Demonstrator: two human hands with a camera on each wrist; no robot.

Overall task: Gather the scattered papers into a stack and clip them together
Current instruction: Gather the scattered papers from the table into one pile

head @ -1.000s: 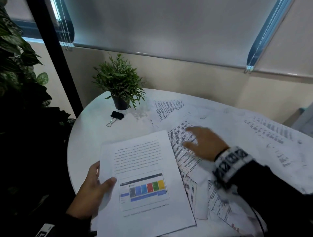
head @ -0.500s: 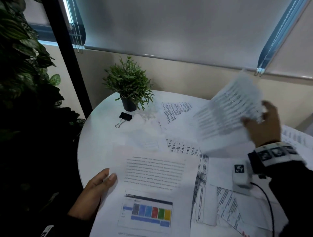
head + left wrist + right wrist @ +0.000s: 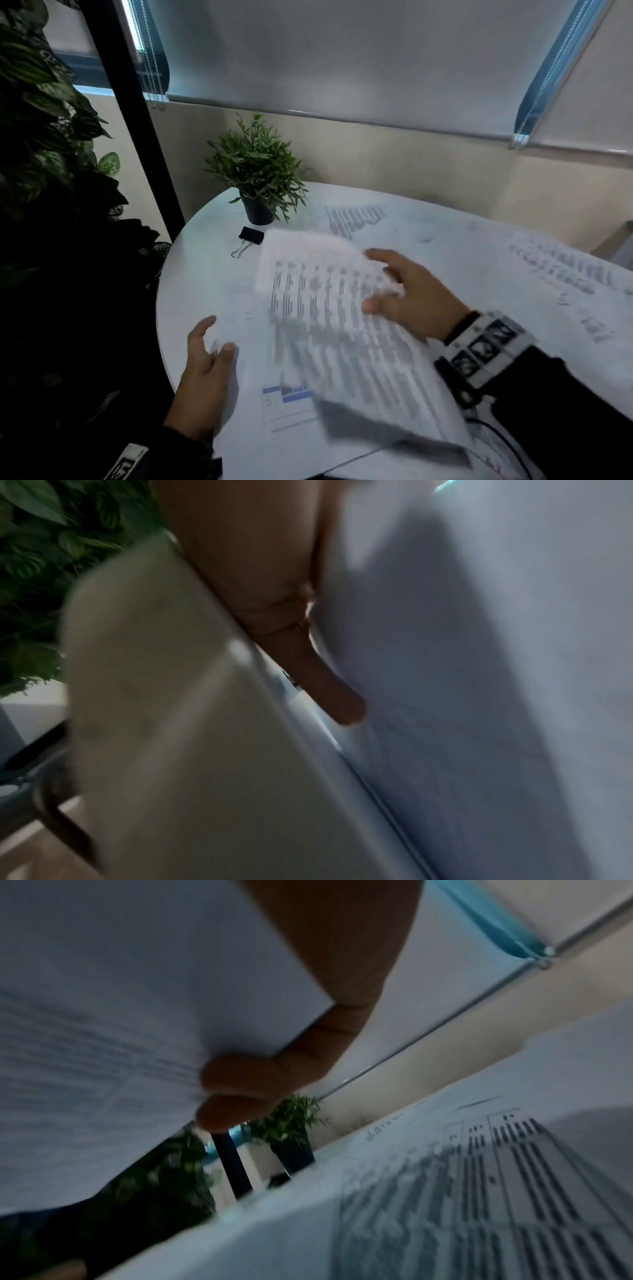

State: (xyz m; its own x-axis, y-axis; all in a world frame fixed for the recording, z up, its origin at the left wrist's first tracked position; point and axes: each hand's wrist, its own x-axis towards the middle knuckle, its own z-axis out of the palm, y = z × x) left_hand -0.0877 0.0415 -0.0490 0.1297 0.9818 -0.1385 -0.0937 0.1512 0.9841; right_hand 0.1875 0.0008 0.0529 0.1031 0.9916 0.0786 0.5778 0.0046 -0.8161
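My right hand (image 3: 373,279) grips a blurred sheet of printed text (image 3: 329,308) and holds it tilted low over the chart sheet (image 3: 291,401) near the table's front. In the right wrist view my fingers (image 3: 240,1083) curl around the edge of that printed sheet (image 3: 103,1015). My left hand (image 3: 214,337) pinches the chart sheet's left edge, thumb on top. A finger (image 3: 329,691) lies under the paper (image 3: 445,669) in the left wrist view. A black binder clip (image 3: 251,236) lies apart on the round white table (image 3: 198,274), beside the plant pot.
A small potted plant (image 3: 257,181) stands at the table's back left. Loose printed sheets lie at the back middle (image 3: 356,219) and far right (image 3: 561,270). Large dark foliage (image 3: 51,137) and a black post (image 3: 137,120) stand left of the table.
My right hand lifted a printed sheet from the table's right side, then swung it down and left over the chart sheet. My left hand stayed on the chart sheet's edge.
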